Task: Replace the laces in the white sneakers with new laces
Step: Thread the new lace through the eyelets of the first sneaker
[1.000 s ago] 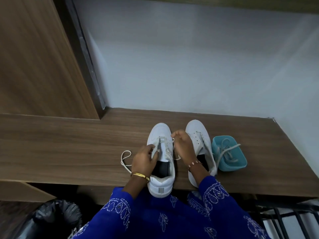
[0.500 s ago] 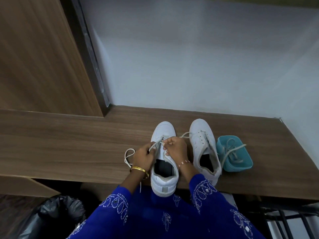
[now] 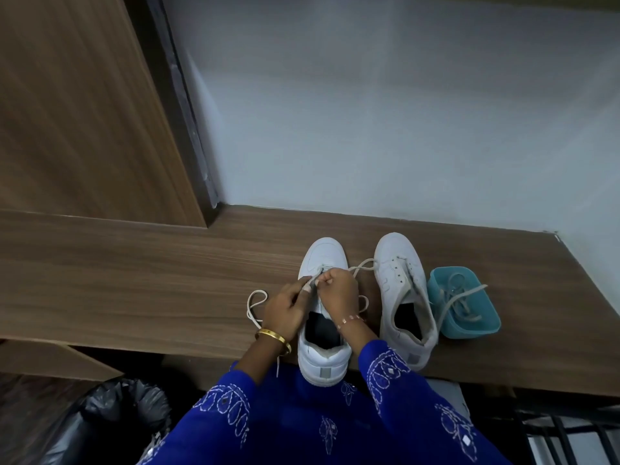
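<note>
Two white sneakers stand side by side on the wooden counter (image 3: 167, 280), toes toward the wall, heels toward the person, long axes running near to far. Both hands work over the left sneaker (image 3: 322, 310), whose heel overhangs the counter's near edge. The left hand (image 3: 285, 308) has its fingers curled, the grip closed in a pinch on the lace (image 3: 256, 305) at the upper eyelets; the right hand (image 3: 339, 293) meets it there, fingers likewise curled tight, pinching the same lace near the tongue. Exactly which eyelet the lace enters is hidden by the fingers. From the hands the lace trails left in a loose loop on the counter, and another run arcs right toward the right sneaker (image 3: 401, 297), which stands just beside the first, its eyelets bare in the upper rows. Just right of that shoe sits a teal tub (image 3: 483, 325) holding another lace (image 3: 459, 303), one end draped over the rim.
</note>
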